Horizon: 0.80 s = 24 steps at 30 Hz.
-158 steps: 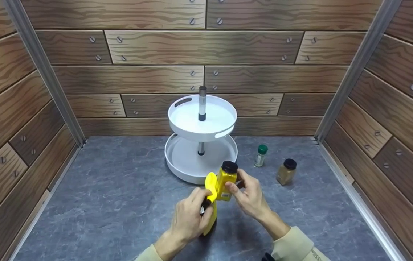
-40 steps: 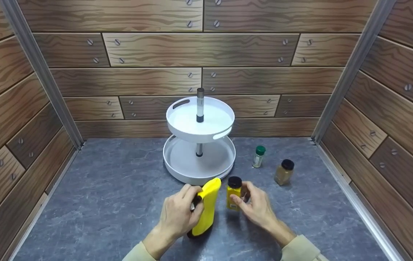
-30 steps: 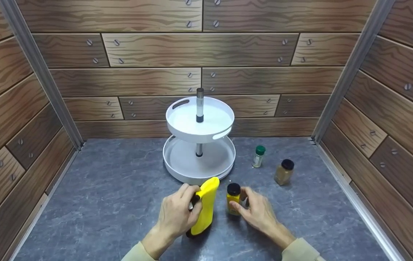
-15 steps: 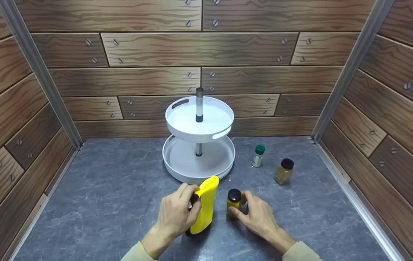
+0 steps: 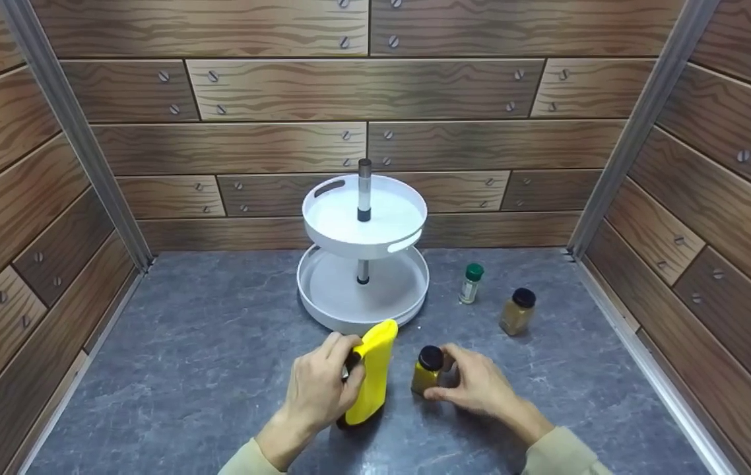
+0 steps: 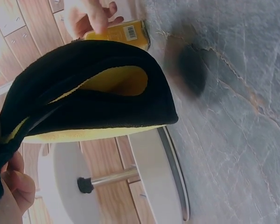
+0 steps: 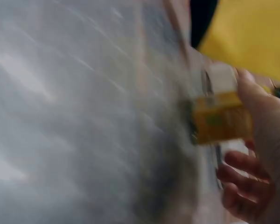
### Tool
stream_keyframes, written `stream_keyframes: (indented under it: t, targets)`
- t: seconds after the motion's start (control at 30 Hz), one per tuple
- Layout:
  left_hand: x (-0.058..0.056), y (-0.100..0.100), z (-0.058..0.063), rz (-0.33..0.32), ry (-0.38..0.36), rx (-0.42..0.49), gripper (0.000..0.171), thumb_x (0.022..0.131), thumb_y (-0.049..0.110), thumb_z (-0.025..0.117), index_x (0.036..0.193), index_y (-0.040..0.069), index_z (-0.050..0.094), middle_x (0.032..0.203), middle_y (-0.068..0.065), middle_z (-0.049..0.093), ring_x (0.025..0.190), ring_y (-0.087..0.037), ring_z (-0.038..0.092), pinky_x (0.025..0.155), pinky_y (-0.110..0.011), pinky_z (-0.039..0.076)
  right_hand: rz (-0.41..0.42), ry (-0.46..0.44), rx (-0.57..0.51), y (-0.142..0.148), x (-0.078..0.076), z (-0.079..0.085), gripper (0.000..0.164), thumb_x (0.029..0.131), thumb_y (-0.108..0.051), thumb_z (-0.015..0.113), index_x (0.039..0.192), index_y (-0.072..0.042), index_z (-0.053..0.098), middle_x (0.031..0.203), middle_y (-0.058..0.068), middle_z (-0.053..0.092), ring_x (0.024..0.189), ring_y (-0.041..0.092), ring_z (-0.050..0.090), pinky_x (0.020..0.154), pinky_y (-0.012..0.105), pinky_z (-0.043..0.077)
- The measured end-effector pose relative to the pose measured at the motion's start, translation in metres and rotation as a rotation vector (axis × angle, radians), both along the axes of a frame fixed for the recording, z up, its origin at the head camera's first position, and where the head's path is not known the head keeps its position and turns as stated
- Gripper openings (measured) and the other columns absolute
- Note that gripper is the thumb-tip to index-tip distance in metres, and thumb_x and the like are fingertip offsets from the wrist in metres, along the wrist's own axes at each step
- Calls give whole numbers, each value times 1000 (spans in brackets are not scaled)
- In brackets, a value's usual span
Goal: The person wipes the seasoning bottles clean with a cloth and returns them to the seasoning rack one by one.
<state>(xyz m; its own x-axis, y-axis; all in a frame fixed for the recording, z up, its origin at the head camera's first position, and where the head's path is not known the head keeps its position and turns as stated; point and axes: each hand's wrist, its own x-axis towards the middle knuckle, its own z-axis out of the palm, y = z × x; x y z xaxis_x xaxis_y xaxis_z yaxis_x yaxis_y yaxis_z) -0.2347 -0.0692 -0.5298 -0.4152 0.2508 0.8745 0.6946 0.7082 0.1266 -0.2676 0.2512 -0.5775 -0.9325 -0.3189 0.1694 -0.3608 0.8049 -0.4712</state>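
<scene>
My left hand (image 5: 319,386) pinches the top of a folded cloth (image 5: 373,376), yellow on one face and black on the other, which hangs over the grey table. The left wrist view shows its dark side (image 6: 149,112) folded open like a pocket. To its right, my right hand (image 5: 481,382) has its thumb and fingers at the sides of a spice jar (image 5: 425,381) with yellow contents and a black lid. The jar leans slightly right in the head view, low at the table. In the blurred right wrist view, my thumb overlaps the jar (image 7: 221,119).
A white two-tier round tray stand (image 5: 323,316) stands behind the hands. On the right are a small green-capped spice bottle (image 5: 469,289) and a black-lidded jar of brown spice (image 5: 516,318). Wood-patterned walls (image 5: 283,148) enclose the table on three sides.
Earlier the spice jar was up against the cloth; my right hand has brought it away and down to the table. The left hand with the cloth has shifted slightly left and since stayed put.
</scene>
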Motion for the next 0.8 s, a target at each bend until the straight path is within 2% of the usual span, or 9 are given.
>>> stream_keyframes:
  t: [0.07, 0.17, 0.23, 0.33, 0.47, 0.57, 0.7, 0.8]
  targets:
    - [0, 0, -1, 2, -2, 2, 27, 81, 7, 80, 107, 10, 73, 84, 3, 64, 56, -3, 48, 47, -20, 47, 67, -23, 38, 4, -7, 6, 83, 78, -60, 98, 143, -19, 66, 112, -1, 77, 94, 14, 68, 81, 38, 57]
    - [1, 0, -2, 1, -9, 9, 27, 81, 7, 80, 107, 10, 73, 84, 3, 63, 56, -3, 47, 48, -19, 46, 163, -4, 75, 6, -14, 10, 92, 80, -56, 99, 154, -19, 60, 125, 4, 79, 105, 23, 75, 90, 48, 61]
    - [1, 1, -2, -1, -16, 7, 28, 81, 7, 80, 107, 10, 74, 84, 4, 64, 57, -3, 48, 48, -19, 47, 209, 8, 84, 7, -16, 10, 90, 83, -52, 98, 157, -19, 59, 132, 6, 79, 112, 27, 76, 96, 53, 63]
    - [2, 2, -2, 1, -31, -2, 28, 82, 8, 80, 108, 11, 74, 85, 4, 65, 57, -3, 50, 49, -19, 47, 244, 20, 74, 8, -17, 7, 78, 86, -47, 96, 152, -22, 62, 135, 4, 80, 118, 27, 78, 103, 54, 63]
    - [2, 2, -3, 0, -48, 4, 27, 83, 8, 79, 109, 12, 73, 85, 5, 64, 56, -3, 49, 49, -18, 46, 249, 41, 38, 8, -15, 2, 64, 89, -47, 94, 141, -23, 67, 125, -2, 83, 111, 21, 79, 97, 46, 65]
    - [1, 2, -3, 1, -48, 13, 27, 83, 8, 78, 108, 13, 73, 85, 5, 63, 57, -2, 47, 48, -18, 45, 236, 54, 13, 8, -14, -1, 62, 87, -51, 94, 136, -23, 67, 117, -3, 84, 102, 17, 79, 89, 39, 64]
    - [1, 3, -4, -5, -50, 22, 27, 83, 9, 78, 109, 13, 73, 85, 5, 63, 57, -3, 48, 48, -20, 46, 197, 69, -1, 5, -12, -3, 67, 80, -56, 98, 130, -24, 67, 112, -4, 85, 96, 15, 78, 85, 35, 62]
    - [1, 5, -3, -13, -52, 23, 27, 83, 8, 78, 109, 13, 73, 85, 5, 64, 57, -3, 49, 48, -19, 46, 146, 102, 27, 2, -7, -3, 68, 74, -62, 99, 121, -26, 67, 103, -7, 83, 89, 12, 75, 78, 32, 60]
